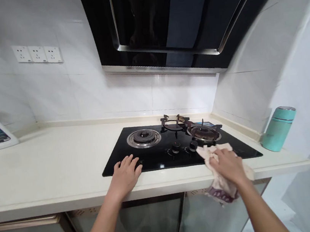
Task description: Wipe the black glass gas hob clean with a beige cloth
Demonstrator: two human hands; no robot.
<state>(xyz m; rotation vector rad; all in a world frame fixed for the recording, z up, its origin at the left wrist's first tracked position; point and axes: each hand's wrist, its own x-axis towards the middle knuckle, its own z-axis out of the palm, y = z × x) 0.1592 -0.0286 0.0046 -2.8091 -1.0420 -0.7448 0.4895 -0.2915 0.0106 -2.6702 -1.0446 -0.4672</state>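
Pale countertop (49,165) stretched across the frame's left. Near lower centre your left hand (127,173) lay spread, holding nothing, across the front edge of the black hob (155,158); lower right, your curled right hand (227,163) clutched a cloth (219,183) overhanging the countertop.

Bright light reflects off the black hood (144,21); the cloth (218,182) looks slightly blurred.
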